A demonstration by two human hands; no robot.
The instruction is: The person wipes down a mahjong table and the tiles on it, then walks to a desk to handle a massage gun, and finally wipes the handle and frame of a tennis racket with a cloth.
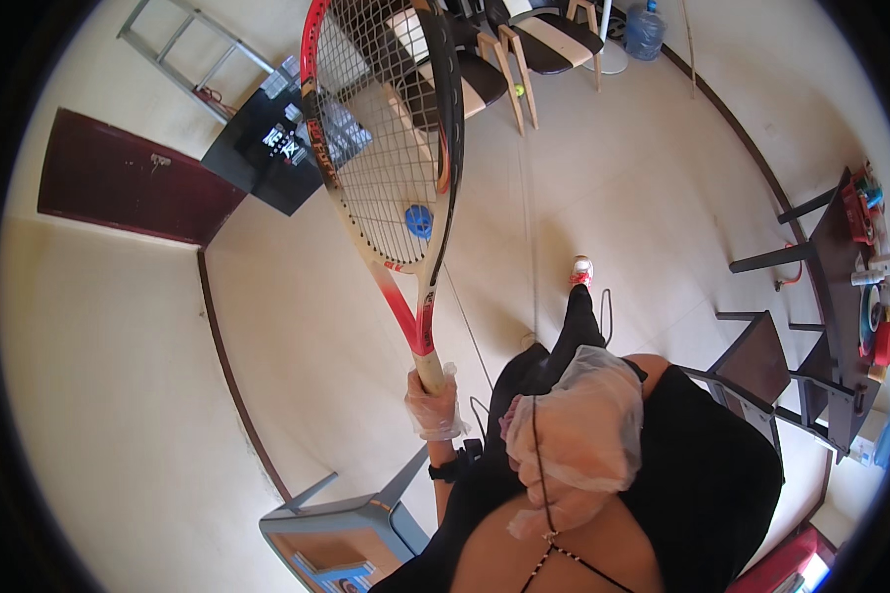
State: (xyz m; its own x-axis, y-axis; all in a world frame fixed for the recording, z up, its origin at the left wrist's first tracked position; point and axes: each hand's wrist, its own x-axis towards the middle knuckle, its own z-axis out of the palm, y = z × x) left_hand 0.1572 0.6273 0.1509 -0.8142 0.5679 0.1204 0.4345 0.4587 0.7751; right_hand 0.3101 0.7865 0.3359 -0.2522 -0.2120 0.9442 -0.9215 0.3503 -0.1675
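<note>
My left hand [434,406], in a thin clear plastic glove and with a black band at the wrist, is closed round the pale grip of a tennis racket [424,326]. The racket points away from me, its red, black and white head at the upper middle. My right hand [575,430], also in a clear plastic glove, is large and close to the camera, in front of my body. A bit of purple cloth or sponge shows at its left edge; whether the fingers hold it I cannot tell. A blue round object [419,221] on the floor shows through the strings.
A blue-grey stool or small table [326,511] stands at lower left. Chairs [556,44] are at the top, with a tennis ball [519,90] near their legs. On the right are a dark table [831,282] bearing items and dark chairs [756,356]. A thin cord [532,222] crosses the floor.
</note>
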